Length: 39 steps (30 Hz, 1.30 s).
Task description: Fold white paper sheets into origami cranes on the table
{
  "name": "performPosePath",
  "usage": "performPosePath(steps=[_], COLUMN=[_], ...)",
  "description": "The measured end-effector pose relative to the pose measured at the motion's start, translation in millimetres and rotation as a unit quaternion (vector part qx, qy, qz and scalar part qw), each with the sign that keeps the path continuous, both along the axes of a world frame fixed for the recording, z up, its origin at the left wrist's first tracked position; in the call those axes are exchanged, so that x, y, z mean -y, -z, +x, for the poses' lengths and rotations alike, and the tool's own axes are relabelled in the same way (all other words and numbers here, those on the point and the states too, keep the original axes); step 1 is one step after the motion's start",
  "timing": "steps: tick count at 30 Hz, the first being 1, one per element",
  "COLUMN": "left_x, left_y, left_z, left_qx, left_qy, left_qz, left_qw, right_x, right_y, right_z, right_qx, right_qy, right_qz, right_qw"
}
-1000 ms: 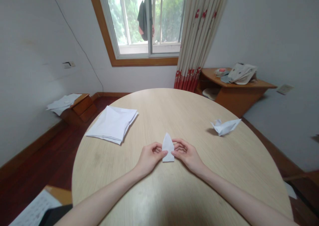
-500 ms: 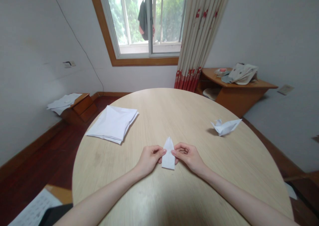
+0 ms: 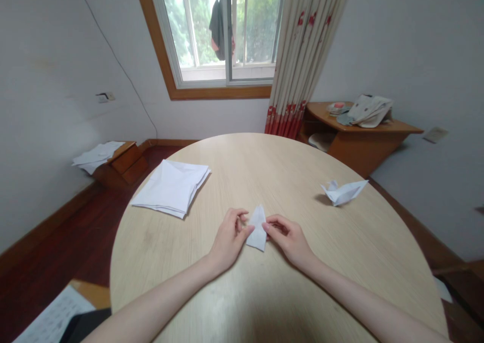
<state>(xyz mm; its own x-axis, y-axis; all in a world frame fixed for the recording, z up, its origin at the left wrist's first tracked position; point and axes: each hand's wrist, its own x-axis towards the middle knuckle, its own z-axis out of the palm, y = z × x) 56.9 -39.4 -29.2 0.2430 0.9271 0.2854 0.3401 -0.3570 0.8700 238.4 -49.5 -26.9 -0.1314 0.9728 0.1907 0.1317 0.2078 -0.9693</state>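
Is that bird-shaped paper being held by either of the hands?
No, the bird-shaped paper sits apart on the table, while the left hand and right hand touch another folded paper.

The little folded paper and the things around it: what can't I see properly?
In the head view:
Folded paper: its underside faces away.
Right hand: partly hidden behind the folded paper.
Paper stack: its lower sheets are mostly covered by the top one.
Lower-left sheet: marks too blurred to read; the bottom edge cuts it off.

2 bare forearms [image 3: 170, 293] angled inward, left hand [image 3: 229, 238] near right hand [image 3: 293, 239], fingers [image 3: 282, 219] curled.
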Motion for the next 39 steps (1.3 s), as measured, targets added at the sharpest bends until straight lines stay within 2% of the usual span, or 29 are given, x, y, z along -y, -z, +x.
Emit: performPosePath(steps=[2,6,12,18,27,33,39], left_x=[3,8,9,6,3,5,12], left_y=[0.7,-5.3,-11.7,-9.5,-9.2,-11.1,-12.3], left_z=[0,1,-2,-4,-4,-1,1], left_qx=[-0.012,-0.052,-0.042,-0.035,-0.024,-0.062,-0.068], left_qy=[-0.013,0.069,0.126,0.165,0.173,0.143,0.103], left_qz=[0.039,0.080,0.052,0.032,0.038,0.044,0.039], left_qw=[0.999,0.993,0.990,0.985,0.984,0.987,0.992], right_x=[1,2,4,5,3,5,11], right_y=[0.6,0.1,-4.2,-5.9,-2.8,-2.7,-9.2], right_z=[0,0,0,1,1,0,-2], right_qx=[0.027,0.056,0.051,0.052,0.070,0.109,0.121], right_qy=[0.010,-0.015,-0.107,-0.129,-0.109,-0.070,-0.085], right_qz=[0.037,0.078,0.079,0.081,0.092,0.111,0.143], right_qw=[0.999,0.995,0.990,0.987,0.987,0.985,0.979])
